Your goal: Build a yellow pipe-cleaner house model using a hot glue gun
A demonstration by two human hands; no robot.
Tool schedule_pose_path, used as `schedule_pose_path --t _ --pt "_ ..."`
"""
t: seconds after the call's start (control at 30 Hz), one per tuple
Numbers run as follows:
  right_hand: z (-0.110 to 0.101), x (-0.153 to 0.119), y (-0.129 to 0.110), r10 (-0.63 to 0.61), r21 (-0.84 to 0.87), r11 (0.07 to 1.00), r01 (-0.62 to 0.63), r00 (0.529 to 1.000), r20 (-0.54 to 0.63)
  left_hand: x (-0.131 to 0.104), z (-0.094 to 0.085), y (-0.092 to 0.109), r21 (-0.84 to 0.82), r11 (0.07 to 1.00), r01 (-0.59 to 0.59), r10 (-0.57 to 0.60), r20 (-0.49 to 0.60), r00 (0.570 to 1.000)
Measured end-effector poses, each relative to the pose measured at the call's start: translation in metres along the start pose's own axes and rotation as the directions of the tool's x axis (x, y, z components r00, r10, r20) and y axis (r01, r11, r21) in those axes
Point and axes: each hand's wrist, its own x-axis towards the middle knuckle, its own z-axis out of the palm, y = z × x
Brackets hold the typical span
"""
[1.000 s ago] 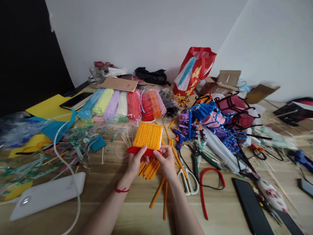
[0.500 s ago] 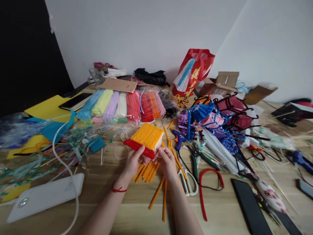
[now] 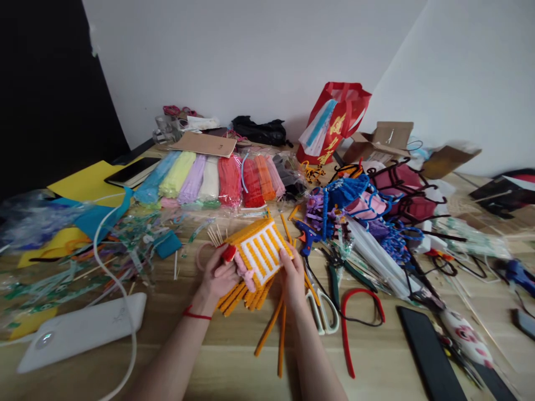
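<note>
Where a white power bank (image 3: 83, 331) lies at the far left of the table (image 3: 234, 356), a white cable (image 3: 134, 334) loops over its right end, and a small blue piece (image 3: 167, 244) sits a little farther back. Next comes the left hand (image 3: 219, 275), a red cord (image 3: 196, 316) round its wrist; its fingers are curled about the left end of a box-like striped piece (image 3: 264, 252), closed on it rather than spread, beside a red part (image 3: 229, 253). A pink part (image 3: 246, 271) runs along that same end.

The striped piece is held between the two hands, in front of the person and over a fan of loose orange stems (image 3: 251, 296). It is tilted, its face of white and orange bars turned toward the person, its upper edge climbing to the right; the bars slant from upper left to lower right. The face looks nearly square, so I cannot tell which way its long axis runs.

The right hand (image 3: 293, 273) grasps the right edge, thumb laid flat on the face, the other fingers mostly hidden. Beyond it lie a blue glue gun (image 3: 307, 236), white-handled scissors (image 3: 321, 323), a bent red strip (image 3: 345, 334) and a black phone (image 3: 426, 345).
</note>
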Motion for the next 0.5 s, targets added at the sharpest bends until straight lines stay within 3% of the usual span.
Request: schedule_pose_path --t 0.17,0.33,0.5 --pt "0.0 0.003 -0.001 0.07 0.045 0.997 -0.07 0.998 0.0 0.006 0.008 -0.004 0.003 0.994 -0.105 0.105 -0.117 0.988" --pt "0.003 0.002 -0.004 0.028 -0.023 0.999 -0.028 1.0 -0.011 0.015 0.01 -0.006 -0.016 0.961 -0.277 0.263 -0.269 0.927" --pt "0.005 0.001 -0.003 0.006 -0.055 0.998 -0.008 0.999 -0.033 0.014 0.012 -0.012 0.172 0.914 -0.368 0.399 -0.211 0.892"
